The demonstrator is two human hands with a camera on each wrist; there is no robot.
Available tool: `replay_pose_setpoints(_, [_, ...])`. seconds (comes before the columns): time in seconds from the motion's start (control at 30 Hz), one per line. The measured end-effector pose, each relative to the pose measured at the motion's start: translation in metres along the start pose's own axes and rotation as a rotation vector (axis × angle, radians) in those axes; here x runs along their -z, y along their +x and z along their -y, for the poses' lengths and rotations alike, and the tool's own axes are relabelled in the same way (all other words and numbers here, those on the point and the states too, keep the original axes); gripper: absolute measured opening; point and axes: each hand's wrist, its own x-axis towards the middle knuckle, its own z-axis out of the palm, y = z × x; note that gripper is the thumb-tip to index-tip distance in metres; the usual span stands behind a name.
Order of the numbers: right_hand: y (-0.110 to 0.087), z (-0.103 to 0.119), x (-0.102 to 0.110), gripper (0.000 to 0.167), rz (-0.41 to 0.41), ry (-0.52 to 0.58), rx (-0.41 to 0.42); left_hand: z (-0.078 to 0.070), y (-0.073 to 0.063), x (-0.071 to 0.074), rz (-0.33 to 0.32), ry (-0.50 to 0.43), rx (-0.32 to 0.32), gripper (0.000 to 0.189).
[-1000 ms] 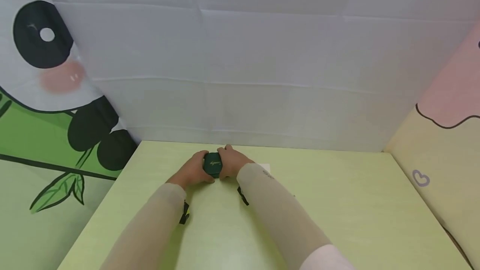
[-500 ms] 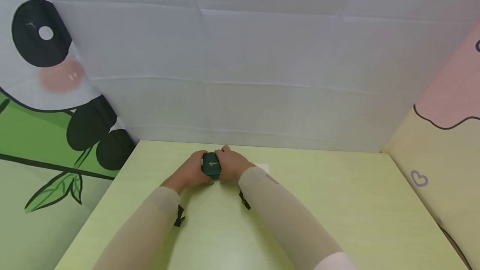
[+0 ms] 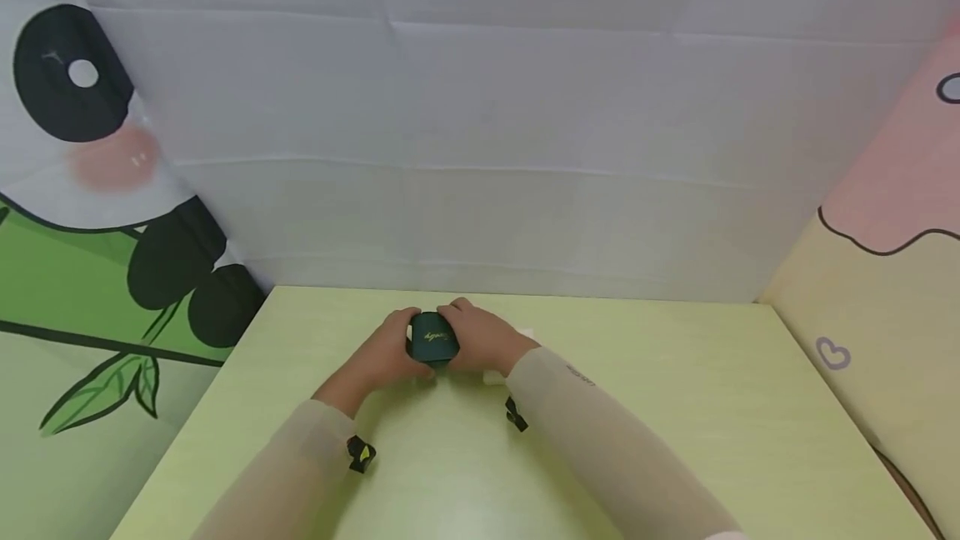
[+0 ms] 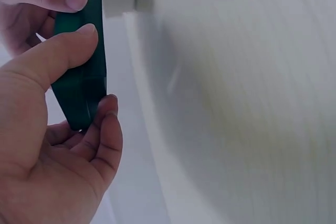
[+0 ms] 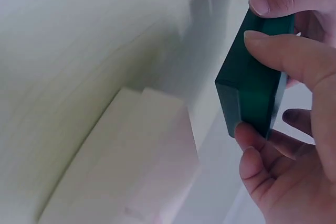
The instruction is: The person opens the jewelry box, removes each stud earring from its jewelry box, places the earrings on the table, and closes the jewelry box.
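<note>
Both hands hold a small dark green box (image 3: pixel 433 338) with gold script lettering and cut corners, near the back of the table. My left hand (image 3: pixel 388 354) grips its left side, the thumb across the near face and the fingers curled at the edge in the left wrist view. From the right, my right hand (image 3: pixel 486 338) grips the same box, its thumb (image 5: pixel 283 53) on the green side wall. The two thumbs lie close together. Above the table, the box shows its lettered top tilted. Part of a white box (image 5: pixel 126 156) shows beside the right hand, mostly hidden in the head view.
The pale yellow table (image 3: pixel 660 407) meets a white cloth backdrop (image 3: pixel 525 148) just behind the hands. Printed cartoon panels stand on the left (image 3: pixel 180 248) and right (image 3: pixel 885 323). Dark straps with buckles (image 3: pixel 362 454) hang at the wrists.
Both hands have brought the green box a little nearer and to the right, tilting it. The right forearm has swung to the right, and more of the white box shows below the right wrist.
</note>
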Motion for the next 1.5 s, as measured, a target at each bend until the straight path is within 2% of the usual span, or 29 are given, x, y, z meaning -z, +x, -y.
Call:
replay_pose_setpoints(0.23, [-0.023,-0.004,0.007,0.083,-0.01,0.004,-0.013,-0.02,-0.009,-0.012,-0.016,-0.015,-0.016,0.106])
replay_pose_setpoints(0.43, [-0.048,-0.005,0.01,0.079,-0.031,0.096,-0.038,-0.033,-0.019,-0.024,-0.032,-0.022,-0.036,0.104])
replay_pose_setpoints(0.63, [-0.075,-0.009,0.005,0.08,-0.104,0.14,-0.011,-0.049,-0.035,-0.037,-0.039,-0.038,-0.053,0.103])
replay_pose_setpoints(0.83, [-0.099,-0.015,-0.004,0.084,-0.161,0.237,-0.009,-0.062,-0.045,-0.048,-0.036,-0.03,-0.078,0.1])
replay_pose_setpoints(1.0, [-0.117,-0.02,-0.011,0.084,-0.202,0.302,-0.026,-0.068,-0.052,-0.059,-0.03,-0.036,-0.108,0.099])
replay_pose_setpoints(1.23, [-0.136,-0.025,-0.026,0.084,-0.239,0.32,-0.05,-0.07,-0.058,-0.078,-0.006,-0.036,-0.181,0.098])
replay_pose_setpoints(1.5, [-0.151,-0.027,-0.037,0.086,-0.244,0.341,-0.076,-0.068,-0.066,-0.095,0.016,-0.057,-0.165,0.104])
